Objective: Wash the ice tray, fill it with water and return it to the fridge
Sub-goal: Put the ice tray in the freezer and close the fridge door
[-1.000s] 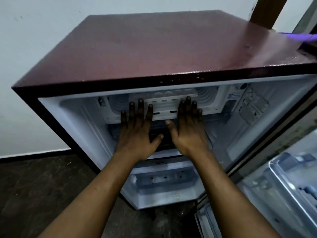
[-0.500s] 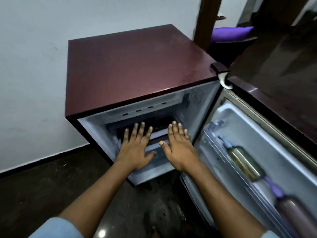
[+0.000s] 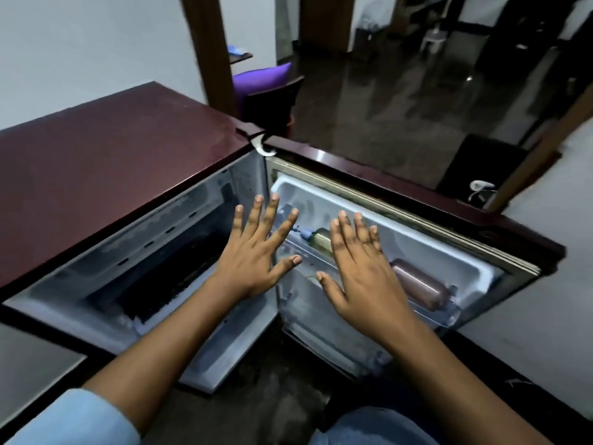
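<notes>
Dark glossy floor (image 3: pixel 385 101) and a pale wall (image 3: pixel 80 43) were seen behind the maroon fridge (image 3: pixel 122 162), its door (image 3: pixel 417 203) swung wide. Left hand (image 3: pixel 253 261) and right hand (image 3: pixel 362 277) were held flat and empty before it; no ice tray could be made out. Bottles (image 3: pixel 420 285) in the door shelf risked being knocked; cold was likely being lost.

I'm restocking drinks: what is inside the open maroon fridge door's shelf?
An olive-gold bottle with a blue cap and a brown cylindrical bottle sit there. The open right hand hides the stretch between them.
</notes>
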The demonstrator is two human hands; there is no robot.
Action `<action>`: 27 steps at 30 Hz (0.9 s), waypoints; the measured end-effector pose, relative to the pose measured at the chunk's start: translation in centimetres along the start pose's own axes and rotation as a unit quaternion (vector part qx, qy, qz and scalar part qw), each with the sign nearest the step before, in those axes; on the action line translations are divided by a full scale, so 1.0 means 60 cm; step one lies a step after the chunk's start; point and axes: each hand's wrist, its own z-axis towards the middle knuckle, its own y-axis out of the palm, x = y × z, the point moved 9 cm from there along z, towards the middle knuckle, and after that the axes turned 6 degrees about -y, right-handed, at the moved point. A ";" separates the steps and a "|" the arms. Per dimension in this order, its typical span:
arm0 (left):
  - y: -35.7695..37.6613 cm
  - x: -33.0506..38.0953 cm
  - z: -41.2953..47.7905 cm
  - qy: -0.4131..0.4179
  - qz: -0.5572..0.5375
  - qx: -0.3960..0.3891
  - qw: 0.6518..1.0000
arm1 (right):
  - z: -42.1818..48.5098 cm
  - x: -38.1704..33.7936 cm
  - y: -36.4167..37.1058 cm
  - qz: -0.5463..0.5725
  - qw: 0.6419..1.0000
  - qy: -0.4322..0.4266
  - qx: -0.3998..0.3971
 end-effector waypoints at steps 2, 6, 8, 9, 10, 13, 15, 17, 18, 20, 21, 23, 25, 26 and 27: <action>-0.019 0.047 0.027 0.040 -0.003 0.015 0.999 | -0.025 0.033 -0.024 0.000 0.999 0.026 0.030; -0.039 0.127 0.077 0.090 -0.007 0.014 0.996 | -0.060 0.095 -0.055 -0.015 0.995 0.079 0.065; -0.046 0.164 0.097 0.108 -0.009 0.018 0.994 | -0.077 0.119 -0.073 -0.030 0.991 0.095 0.087; -0.050 0.178 0.104 0.115 -0.009 0.023 0.993 | -0.083 0.128 -0.082 -0.034 0.989 0.101 0.099; -0.056 0.194 0.111 0.123 -0.007 0.029 0.992 | -0.090 0.139 -0.092 -0.039 0.987 0.111 0.110; -0.075 0.229 0.128 0.130 -0.008 0.040 0.991 | -0.110 0.176 -0.124 -0.066 0.977 0.155 0.130; -0.082 0.247 0.141 0.128 -0.009 0.039 0.991 | -0.122 0.202 -0.146 -0.081 0.970 0.184 0.140; -0.084 0.262 0.155 0.130 -0.001 0.029 0.991 | -0.130 0.233 -0.163 -0.087 0.964 0.208 0.141; -0.083 0.267 0.161 0.128 0.003 0.019 0.992 | -0.130 0.248 -0.168 -0.089 0.963 0.216 0.134; -0.080 0.272 0.171 0.116 0.006 -0.007 0.993 | -0.126 0.274 -0.168 -0.081 0.964 0.232 0.097; -0.077 0.275 0.174 0.110 0.003 -0.019 0.994 | -0.124 0.284 -0.163 -0.076 0.966 0.237 0.070; -0.077 0.277 0.177 0.099 -0.008 -0.034 0.995 | -0.121 0.293 -0.151 -0.072 0.968 0.238 0.028; -0.079 0.276 0.176 0.092 -0.015 -0.044 0.995 | -0.122 0.292 -0.145 -0.082 0.969 0.231 0.013; -0.080 0.274 0.175 0.090 -0.020 -0.050 0.994 | -0.125 0.291 -0.144 -0.084 0.970 0.229 0.013; -0.080 0.274 0.174 0.090 -0.026 -0.056 0.994 | -0.128 0.291 -0.143 -0.083 0.970 0.228 0.014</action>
